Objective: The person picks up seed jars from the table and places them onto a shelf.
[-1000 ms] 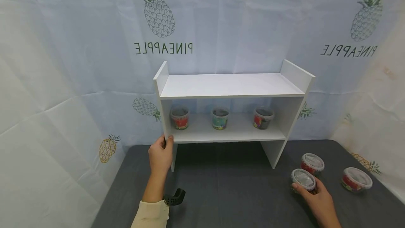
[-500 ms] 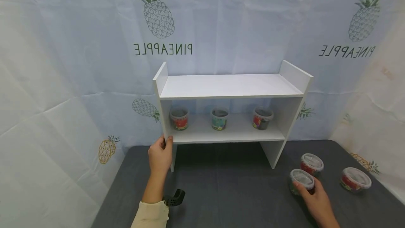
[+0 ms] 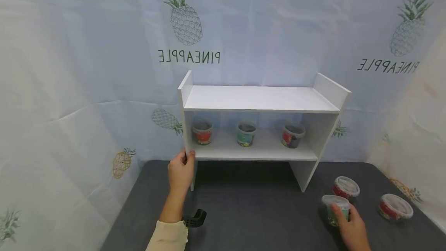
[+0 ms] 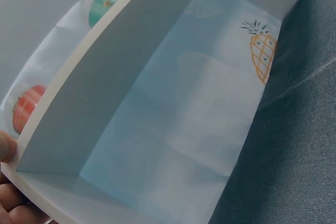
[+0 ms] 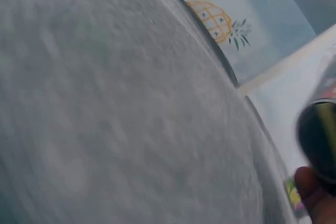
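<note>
My left hand [image 3: 180, 171] grips the left side panel of a white shelf unit [image 3: 258, 98], at the front edge beside the middle board. In the left wrist view, its fingertips [image 4: 7, 148] show at the panel's edge. On the right, my right hand [image 3: 353, 229] holds a lidded clear plastic tub [image 3: 336, 201] with a green label, thumb on its near side. The right wrist view catches the blurred tub [image 5: 319, 129] at its right edge. Three similar tubs stand apart on the middle board: a red one [image 3: 203, 133], a teal one [image 3: 246, 135] and a red-and-dark one [image 3: 292, 136].
Two more lidded tubs with red labels stand on the dark table [image 3: 258, 220]: one tub [image 3: 346, 188] just behind the held one, another tub [image 3: 395, 207] near the right edge. A pineapple-print cloth [image 3: 258, 22] hangs behind the shelf and along both sides.
The tub in my right hand has come up and tilted, so its green side now shows. The head view has shifted slightly. My left hand keeps its grip on the panel.
</note>
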Demonstrator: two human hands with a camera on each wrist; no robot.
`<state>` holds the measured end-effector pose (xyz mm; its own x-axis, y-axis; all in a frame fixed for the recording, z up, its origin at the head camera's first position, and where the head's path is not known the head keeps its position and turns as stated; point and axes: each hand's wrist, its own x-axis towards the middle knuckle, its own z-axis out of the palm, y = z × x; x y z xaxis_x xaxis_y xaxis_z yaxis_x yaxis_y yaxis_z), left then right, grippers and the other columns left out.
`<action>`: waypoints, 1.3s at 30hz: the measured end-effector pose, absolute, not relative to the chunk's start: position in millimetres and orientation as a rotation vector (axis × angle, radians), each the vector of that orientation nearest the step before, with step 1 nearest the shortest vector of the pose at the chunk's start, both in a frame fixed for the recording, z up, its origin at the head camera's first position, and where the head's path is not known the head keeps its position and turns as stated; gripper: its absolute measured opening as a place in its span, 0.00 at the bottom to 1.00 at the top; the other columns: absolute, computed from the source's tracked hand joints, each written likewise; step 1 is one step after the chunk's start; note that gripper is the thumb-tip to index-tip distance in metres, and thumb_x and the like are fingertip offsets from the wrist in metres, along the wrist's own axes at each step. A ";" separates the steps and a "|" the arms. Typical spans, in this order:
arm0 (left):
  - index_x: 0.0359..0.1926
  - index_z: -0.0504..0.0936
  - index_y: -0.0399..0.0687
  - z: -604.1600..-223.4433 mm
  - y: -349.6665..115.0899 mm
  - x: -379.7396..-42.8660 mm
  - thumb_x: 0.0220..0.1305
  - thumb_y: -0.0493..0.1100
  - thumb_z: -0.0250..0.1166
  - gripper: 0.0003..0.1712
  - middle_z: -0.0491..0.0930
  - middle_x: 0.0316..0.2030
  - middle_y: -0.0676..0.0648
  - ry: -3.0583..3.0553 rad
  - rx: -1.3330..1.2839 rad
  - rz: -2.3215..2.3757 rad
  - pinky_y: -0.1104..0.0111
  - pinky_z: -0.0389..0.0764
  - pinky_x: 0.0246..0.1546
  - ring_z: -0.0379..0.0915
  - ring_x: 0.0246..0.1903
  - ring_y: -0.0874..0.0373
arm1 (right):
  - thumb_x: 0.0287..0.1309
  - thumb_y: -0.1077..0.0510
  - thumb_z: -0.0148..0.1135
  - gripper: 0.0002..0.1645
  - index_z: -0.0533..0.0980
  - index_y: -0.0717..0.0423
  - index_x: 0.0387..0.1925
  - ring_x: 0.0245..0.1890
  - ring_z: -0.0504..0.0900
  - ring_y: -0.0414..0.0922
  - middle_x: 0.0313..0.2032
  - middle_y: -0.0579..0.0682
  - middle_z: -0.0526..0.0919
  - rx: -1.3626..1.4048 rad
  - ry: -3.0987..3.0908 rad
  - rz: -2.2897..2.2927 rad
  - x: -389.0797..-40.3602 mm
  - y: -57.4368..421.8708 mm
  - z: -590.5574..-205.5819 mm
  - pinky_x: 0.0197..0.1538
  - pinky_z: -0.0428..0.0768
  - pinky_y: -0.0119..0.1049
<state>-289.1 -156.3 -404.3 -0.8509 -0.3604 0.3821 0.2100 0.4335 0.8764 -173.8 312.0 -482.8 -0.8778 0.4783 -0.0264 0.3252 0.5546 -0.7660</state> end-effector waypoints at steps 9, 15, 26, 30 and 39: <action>0.54 0.85 0.45 -403.3 -150.5 -292.6 0.70 0.51 0.60 0.20 0.88 0.41 0.45 -2.170 0.097 -1.398 0.65 0.74 0.29 0.79 0.29 0.55 | 0.69 0.46 0.54 0.30 0.68 0.64 0.62 0.37 0.70 0.30 0.48 0.59 0.80 -0.503 -2.317 1.159 -174.8 279.4 -439.0 0.41 0.68 0.33; 0.55 0.84 0.46 -403.1 -150.9 -293.4 0.71 0.52 0.60 0.20 0.88 0.42 0.45 -2.171 0.112 -1.409 0.63 0.77 0.32 0.81 0.33 0.54 | 0.67 0.53 0.55 0.27 0.70 0.52 0.66 0.29 0.71 0.31 0.42 0.27 0.73 -0.125 -2.076 1.216 -187.5 255.3 -363.6 0.30 0.69 0.21; 0.53 0.85 0.44 -403.9 -151.5 -292.2 0.70 0.51 0.61 0.20 0.88 0.41 0.44 -2.135 0.098 -1.387 0.58 0.79 0.35 0.84 0.36 0.52 | 0.60 0.55 0.64 0.34 0.66 0.51 0.67 0.47 0.74 0.37 0.51 0.39 0.74 0.298 -1.852 1.195 -229.4 227.2 -242.9 0.48 0.71 0.20; 0.53 0.85 0.44 -404.7 -152.2 -292.3 0.70 0.51 0.61 0.20 0.88 0.41 0.44 -2.135 0.112 -1.388 0.57 0.80 0.36 0.84 0.37 0.52 | 0.60 0.49 0.67 0.39 0.62 0.48 0.69 0.53 0.72 0.37 0.58 0.45 0.73 0.165 -2.008 1.150 -250.3 221.9 -210.5 0.54 0.71 0.23; 0.52 0.85 0.43 -404.3 -152.4 -288.6 0.70 0.50 0.61 0.19 0.88 0.39 0.44 -2.136 0.113 -1.381 0.59 0.78 0.34 0.83 0.34 0.53 | 0.56 0.25 0.56 0.62 0.47 0.59 0.76 0.66 0.64 0.61 0.71 0.65 0.60 -0.090 -2.468 1.146 -299.5 226.2 -177.6 0.62 0.66 0.59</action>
